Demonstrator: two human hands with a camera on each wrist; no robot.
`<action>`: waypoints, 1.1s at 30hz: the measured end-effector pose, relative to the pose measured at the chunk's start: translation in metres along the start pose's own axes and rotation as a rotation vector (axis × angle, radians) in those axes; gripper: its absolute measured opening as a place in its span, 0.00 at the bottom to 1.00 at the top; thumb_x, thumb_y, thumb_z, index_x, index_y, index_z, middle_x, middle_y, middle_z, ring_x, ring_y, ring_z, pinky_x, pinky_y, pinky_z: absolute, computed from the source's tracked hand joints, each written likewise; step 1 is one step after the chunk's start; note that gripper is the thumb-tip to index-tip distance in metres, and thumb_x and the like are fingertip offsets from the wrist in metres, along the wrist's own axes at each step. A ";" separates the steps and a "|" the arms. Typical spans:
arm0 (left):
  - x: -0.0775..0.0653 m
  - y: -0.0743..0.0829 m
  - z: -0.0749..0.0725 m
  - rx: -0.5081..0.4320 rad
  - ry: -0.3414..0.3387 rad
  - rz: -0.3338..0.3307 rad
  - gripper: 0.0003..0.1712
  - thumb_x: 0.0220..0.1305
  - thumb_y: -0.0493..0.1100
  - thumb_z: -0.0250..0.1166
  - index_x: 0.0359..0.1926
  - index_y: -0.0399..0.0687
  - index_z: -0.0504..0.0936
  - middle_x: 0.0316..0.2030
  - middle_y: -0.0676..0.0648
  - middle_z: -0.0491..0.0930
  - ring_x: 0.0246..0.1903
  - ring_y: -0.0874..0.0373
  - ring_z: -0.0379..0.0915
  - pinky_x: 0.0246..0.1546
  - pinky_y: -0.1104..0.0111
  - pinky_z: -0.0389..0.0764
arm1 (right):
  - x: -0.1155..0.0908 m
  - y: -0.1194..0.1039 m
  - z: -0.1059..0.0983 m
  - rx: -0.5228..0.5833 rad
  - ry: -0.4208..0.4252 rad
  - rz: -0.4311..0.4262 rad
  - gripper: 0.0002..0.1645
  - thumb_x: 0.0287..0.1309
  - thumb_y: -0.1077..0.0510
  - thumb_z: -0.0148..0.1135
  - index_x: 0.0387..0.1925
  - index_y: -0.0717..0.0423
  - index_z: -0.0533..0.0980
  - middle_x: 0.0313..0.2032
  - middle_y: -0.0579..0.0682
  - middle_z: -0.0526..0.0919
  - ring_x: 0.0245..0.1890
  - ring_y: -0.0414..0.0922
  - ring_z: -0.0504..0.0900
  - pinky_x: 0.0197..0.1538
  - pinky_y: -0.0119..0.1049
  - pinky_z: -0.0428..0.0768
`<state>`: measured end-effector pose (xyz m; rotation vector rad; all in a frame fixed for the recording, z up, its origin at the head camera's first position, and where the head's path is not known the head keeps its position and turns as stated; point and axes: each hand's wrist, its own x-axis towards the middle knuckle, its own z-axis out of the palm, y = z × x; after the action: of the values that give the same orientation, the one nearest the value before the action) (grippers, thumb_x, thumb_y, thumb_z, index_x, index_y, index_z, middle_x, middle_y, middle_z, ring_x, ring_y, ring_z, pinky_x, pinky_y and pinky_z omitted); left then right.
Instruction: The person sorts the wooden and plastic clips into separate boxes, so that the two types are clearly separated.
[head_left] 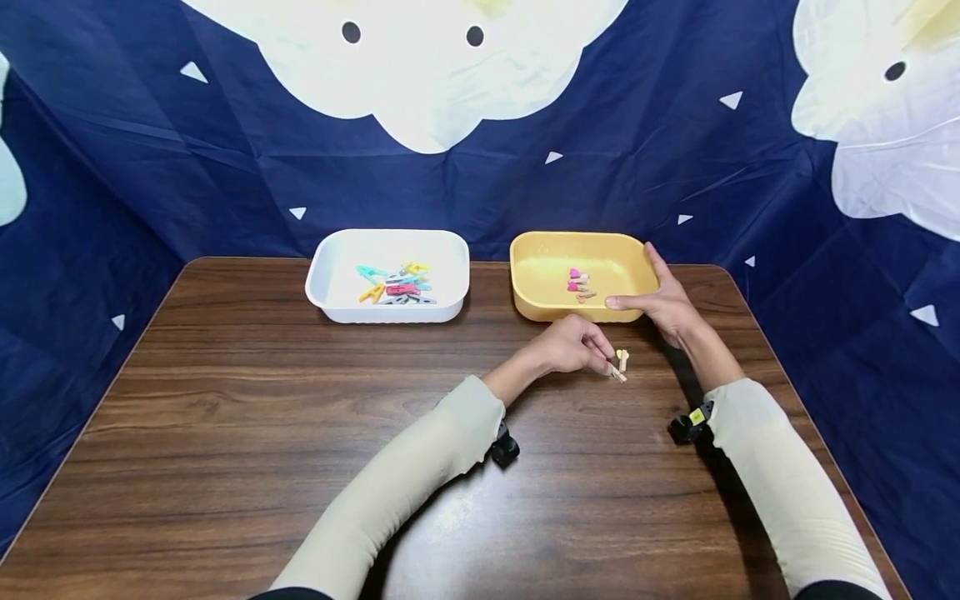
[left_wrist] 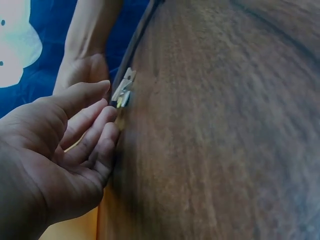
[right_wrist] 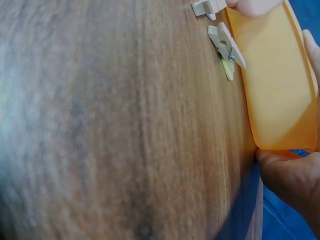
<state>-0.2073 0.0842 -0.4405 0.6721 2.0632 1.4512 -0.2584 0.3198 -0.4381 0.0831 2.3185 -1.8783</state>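
My left hand [head_left: 573, 346] pinches a small wooden clothespin [head_left: 618, 375] low over the table, in front of the yellow plastic tray [head_left: 528, 308]. Right beside it is a second wooden clothespin [right_wrist: 227, 47] with a yellow decoration at one end. My right hand [head_left: 667, 304] grips the tray's right end, thumb over the front rim and fingers along the side. Inside that tray lie several small clothespins [head_left: 577, 286], some with pink hearts. In the left wrist view the left hand [left_wrist: 65, 135] partly hides the tray behind it.
A white plastic tray [head_left: 322, 300] stands to the left of the yellow one, with several larger coloured plastic clothespins [head_left: 401, 289] in it. Both trays are near the back edge of the wooden table [head_left: 225, 433]. A dark blue curtain [head_left: 247, 183] hangs behind.
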 end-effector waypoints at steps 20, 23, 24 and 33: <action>0.005 -0.003 0.000 0.046 -0.004 -0.036 0.12 0.63 0.29 0.82 0.47 0.33 0.95 0.43 0.38 0.95 0.34 0.68 0.83 0.39 0.80 0.81 | -0.001 0.002 -0.001 -0.013 0.003 0.016 0.85 0.62 0.70 0.81 0.94 0.32 0.29 0.94 0.47 0.36 0.90 0.50 0.56 0.91 0.43 0.60; 0.005 -0.004 0.001 0.060 0.000 -0.040 0.12 0.62 0.30 0.83 0.47 0.35 0.95 0.41 0.40 0.95 0.34 0.67 0.83 0.39 0.80 0.81 | -0.001 0.002 0.000 -0.010 0.000 0.013 0.84 0.62 0.71 0.80 0.94 0.32 0.29 0.94 0.46 0.36 0.90 0.50 0.56 0.90 0.42 0.61; 0.006 -0.004 0.001 0.070 0.005 -0.040 0.12 0.62 0.30 0.83 0.47 0.35 0.95 0.41 0.41 0.95 0.34 0.67 0.83 0.39 0.80 0.81 | -0.001 0.001 0.000 -0.009 -0.001 0.011 0.84 0.62 0.71 0.80 0.94 0.32 0.30 0.94 0.46 0.36 0.90 0.50 0.56 0.90 0.42 0.61; 0.008 -0.002 0.004 0.170 0.029 -0.065 0.11 0.61 0.34 0.85 0.45 0.43 0.96 0.38 0.48 0.94 0.34 0.68 0.82 0.40 0.79 0.79 | -0.001 -0.001 -0.001 -0.008 0.007 0.013 0.84 0.61 0.71 0.80 0.94 0.33 0.30 0.94 0.47 0.37 0.90 0.50 0.56 0.90 0.41 0.61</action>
<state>-0.2105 0.0913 -0.4448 0.6472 2.2282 1.2666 -0.2571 0.3202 -0.4370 0.1030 2.3240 -1.8658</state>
